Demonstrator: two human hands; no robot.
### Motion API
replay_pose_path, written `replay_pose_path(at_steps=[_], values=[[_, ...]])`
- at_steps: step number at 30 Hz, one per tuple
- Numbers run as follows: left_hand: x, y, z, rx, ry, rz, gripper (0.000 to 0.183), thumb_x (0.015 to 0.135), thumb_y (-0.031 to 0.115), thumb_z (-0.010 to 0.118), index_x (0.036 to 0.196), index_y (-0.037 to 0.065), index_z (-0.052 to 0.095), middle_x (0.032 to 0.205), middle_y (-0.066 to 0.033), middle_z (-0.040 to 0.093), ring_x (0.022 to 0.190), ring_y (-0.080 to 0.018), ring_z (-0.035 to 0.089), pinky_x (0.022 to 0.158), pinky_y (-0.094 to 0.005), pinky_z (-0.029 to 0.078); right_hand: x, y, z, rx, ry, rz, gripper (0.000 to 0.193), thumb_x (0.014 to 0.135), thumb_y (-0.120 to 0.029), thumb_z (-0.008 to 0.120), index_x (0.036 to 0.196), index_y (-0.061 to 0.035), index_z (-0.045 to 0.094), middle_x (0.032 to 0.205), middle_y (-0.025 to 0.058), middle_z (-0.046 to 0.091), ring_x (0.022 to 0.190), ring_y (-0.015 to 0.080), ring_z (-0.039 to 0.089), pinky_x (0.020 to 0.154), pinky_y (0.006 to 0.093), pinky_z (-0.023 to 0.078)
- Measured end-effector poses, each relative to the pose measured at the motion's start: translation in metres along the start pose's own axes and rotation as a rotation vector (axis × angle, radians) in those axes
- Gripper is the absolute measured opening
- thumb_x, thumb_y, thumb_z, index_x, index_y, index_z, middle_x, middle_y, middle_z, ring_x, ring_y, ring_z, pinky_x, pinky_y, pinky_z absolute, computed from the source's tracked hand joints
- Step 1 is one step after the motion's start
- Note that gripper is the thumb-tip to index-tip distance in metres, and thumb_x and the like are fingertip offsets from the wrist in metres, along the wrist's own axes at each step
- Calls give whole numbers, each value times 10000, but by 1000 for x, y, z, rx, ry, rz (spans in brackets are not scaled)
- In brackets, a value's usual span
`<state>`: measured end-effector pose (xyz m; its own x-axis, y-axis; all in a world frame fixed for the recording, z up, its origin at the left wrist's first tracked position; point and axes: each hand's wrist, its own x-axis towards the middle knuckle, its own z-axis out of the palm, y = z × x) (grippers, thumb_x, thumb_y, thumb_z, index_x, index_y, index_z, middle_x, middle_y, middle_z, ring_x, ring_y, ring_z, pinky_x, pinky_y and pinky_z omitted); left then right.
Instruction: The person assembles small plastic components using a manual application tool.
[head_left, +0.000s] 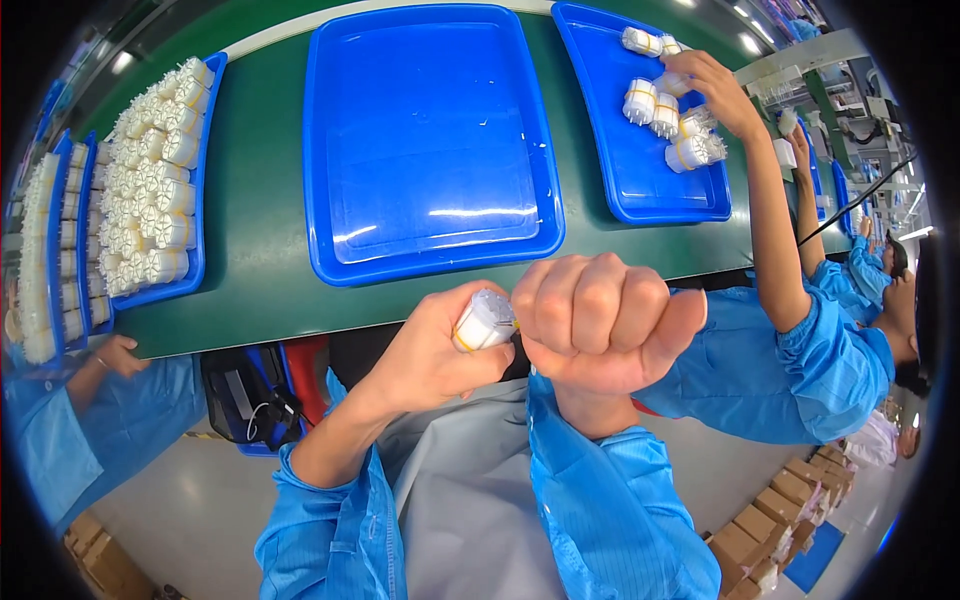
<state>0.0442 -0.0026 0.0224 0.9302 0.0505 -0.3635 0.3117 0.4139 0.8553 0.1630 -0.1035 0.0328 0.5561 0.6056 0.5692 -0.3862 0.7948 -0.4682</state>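
Note:
In front of my body, my left hand is closed around a white bundle, a short cylinder with a clear end and a yellow band around it. Close against the bundle's right side is my right hand, its fingers curled in and its thumb stretched out to the right. A small yellow bit shows between the right fingers and the bundle; what those fingers hold is hidden. Beyond both hands lies a blue tray with small white specks in it.
At left, a blue tray is packed with similar white bundles, and more filled trays stand further left. On the right, a co-worker's hand reaches over a blue tray with several banded bundles. The green table carries these trays.

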Motion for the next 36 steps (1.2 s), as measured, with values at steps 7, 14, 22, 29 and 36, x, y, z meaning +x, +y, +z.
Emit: replay_pose_path(at_steps=[7, 14, 22, 29, 36], values=[[-4, -8, -7, 50, 83, 150, 321, 868, 144, 684, 1129, 12, 551, 901, -23, 573, 814, -76, 544, 705, -245, 464, 2, -6, -29, 483, 83, 262, 557, 1051, -515, 225, 658, -140, 349, 564, -22, 360, 472, 125, 337, 535, 295, 302], [-11, -10, -12, 215, 217, 251, 437, 853, 172, 740, 1187, 27, 499, 926, -45, 590, 848, -109, 568, 749, -283, 486, -7, -11, -24, 301, 97, 80, 558, 1045, -529, 235, 652, -146, 338, 557, -22, 356, 470, 127, 334, 515, 301, 277], [-15, -8, -12, 131, 226, 234, 337, 891, 154, 669, 1153, 4, 518, 850, -35, 588, 713, -85, 573, 635, -243, 472, -16, -9, -20, 142, 117, 60, 559, 1045, -530, 239, 652, -143, 332, 558, -25, 348, 476, 126, 303, 527, 297, 265], [-17, -11, -10, -118, 35, 145, 280, 906, 133, 613, 1127, -25, 545, 761, -22, 574, 532, -56, 528, 457, -213, 416, -10, 0, -3, 122, 32, -65, 580, 1031, -560, 266, 635, -139, 318, 522, -24, 338, 440, 122, 294, 475, 300, 242], [-17, -11, -7, -99, 6, 114, 297, 904, 161, 589, 1105, -52, 541, 694, -34, 567, 501, -65, 507, 441, -223, 401, -10, 2, -1, 84, 14, -69, 580, 1026, -564, 289, 626, -144, 308, 514, -29, 328, 438, 120, 300, 459, 296, 242]])
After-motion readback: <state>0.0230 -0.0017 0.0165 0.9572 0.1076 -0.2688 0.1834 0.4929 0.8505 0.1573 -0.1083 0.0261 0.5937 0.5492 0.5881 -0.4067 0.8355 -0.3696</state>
